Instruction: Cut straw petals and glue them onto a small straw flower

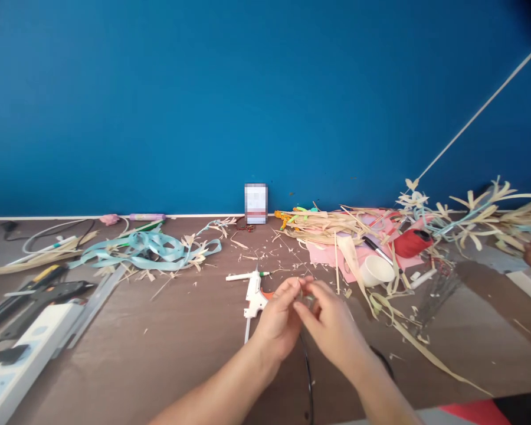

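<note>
Tiny pale bit (307,298), too small to make out, is pinched tight between the fingertips of left hand (279,319) and right hand (331,324). One white glue gun (253,295) lies just left of the fingers, one black cable (308,372) runs under the wrists, and one white cup (376,270) and one red spool (412,242) sit off to the right.

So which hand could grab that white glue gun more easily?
Probably the left hand: the white glue gun lies right beside it, while the right hand sits on the far side.

left hand (279,321): bare | right hand (331,327): bare | both forearms: bare to frame edge
</note>
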`<state>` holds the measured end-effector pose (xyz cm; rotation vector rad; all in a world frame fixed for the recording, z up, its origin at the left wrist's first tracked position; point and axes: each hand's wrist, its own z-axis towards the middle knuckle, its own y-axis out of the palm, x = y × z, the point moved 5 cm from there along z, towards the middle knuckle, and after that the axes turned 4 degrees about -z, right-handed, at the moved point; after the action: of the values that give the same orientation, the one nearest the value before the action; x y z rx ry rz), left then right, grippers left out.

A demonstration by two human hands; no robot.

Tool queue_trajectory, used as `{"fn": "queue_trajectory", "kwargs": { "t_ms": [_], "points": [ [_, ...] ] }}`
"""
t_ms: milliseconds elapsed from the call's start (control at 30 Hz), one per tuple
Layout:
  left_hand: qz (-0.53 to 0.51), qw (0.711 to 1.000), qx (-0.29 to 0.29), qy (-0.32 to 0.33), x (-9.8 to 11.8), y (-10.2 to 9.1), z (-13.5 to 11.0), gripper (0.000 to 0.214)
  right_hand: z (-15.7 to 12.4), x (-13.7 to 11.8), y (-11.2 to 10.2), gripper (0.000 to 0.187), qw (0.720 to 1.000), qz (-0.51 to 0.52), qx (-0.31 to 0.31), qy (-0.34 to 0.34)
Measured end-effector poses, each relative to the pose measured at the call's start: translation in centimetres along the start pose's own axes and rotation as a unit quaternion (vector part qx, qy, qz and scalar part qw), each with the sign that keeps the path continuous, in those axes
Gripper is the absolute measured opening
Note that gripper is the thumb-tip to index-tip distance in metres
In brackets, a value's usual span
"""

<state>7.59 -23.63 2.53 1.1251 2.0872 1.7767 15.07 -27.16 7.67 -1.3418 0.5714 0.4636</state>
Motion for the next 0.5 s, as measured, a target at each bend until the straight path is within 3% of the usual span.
{"fn": "queue_trajectory", "kwargs": {
  "t_ms": [100,233,300,433,500],
  "points": [
    [0.051,0.998,0.021,0.038,1.4,-0.1,-0.3,0.010,1.0,-0.8,2.0,0.015,0.999,0.030,0.025,-0.027],
    [0.155,0.980,0.075,0.100,4.9,-1.2,0.4,0.012,1.3,0.6,3.9,0.029,0.982,0.172,-0.075,0.031],
    [0.172,0.975,0.079,0.119,6.5,-1.6,1.1,0.013,1.6,1.5,4.2,0.028,0.964,0.238,-0.096,0.075],
    [0.216,0.970,0.046,0.104,8.1,-1.7,2.7,0.019,3.3,2.8,4.0,0.030,0.958,0.257,-0.069,0.104],
    [0.311,0.939,0.046,0.137,9.0,-1.6,3.3,0.022,4.5,3.3,3.9,0.032,0.969,0.222,-0.050,0.101]
  ]
}}
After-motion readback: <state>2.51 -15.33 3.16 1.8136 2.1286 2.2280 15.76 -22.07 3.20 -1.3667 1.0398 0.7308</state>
